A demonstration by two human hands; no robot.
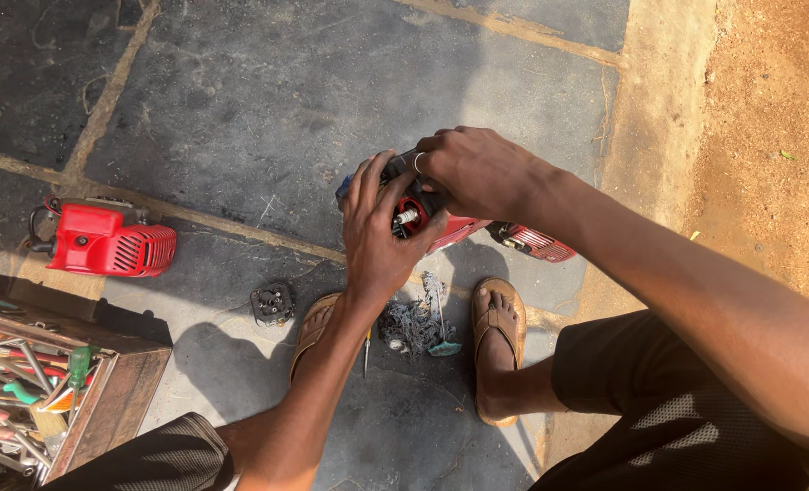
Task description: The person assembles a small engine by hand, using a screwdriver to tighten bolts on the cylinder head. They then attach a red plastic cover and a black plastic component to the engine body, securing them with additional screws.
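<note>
Both hands clasp a small red engine above the stone floor.
Left hand (377,232) wraps the red engine (423,218) from below; right hand (477,173) closes its grip over the top, between the sandalled feet.

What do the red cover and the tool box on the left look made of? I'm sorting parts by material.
Red engine cover: likely moulded plastic, glossy with slotted vents. Tool box: seems wood, brown and worn, with flat board walls. The tools inside look like metal with coloured plastic handles.
</note>
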